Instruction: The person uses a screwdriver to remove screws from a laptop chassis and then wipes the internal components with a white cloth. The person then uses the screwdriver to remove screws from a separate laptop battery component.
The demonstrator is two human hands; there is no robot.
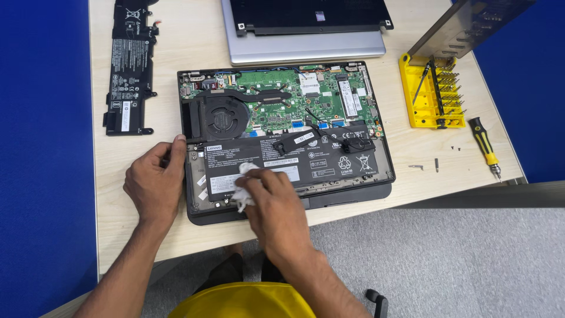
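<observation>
Right hand (275, 203) with white cloth (244, 188) on opened laptop (282, 135), left hand (154, 179) at its edge

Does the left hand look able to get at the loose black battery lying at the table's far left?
Probably yes: the left hand rests on the opened laptop's left edge, and bare table lies between it and the loose battery.

The left hand (154, 184) lies palm down, fingers curled over the left edge of the opened laptop (376, 176). The right hand (275, 203) presses down on its front left part, fingers bunched, forearm angling back.
</observation>
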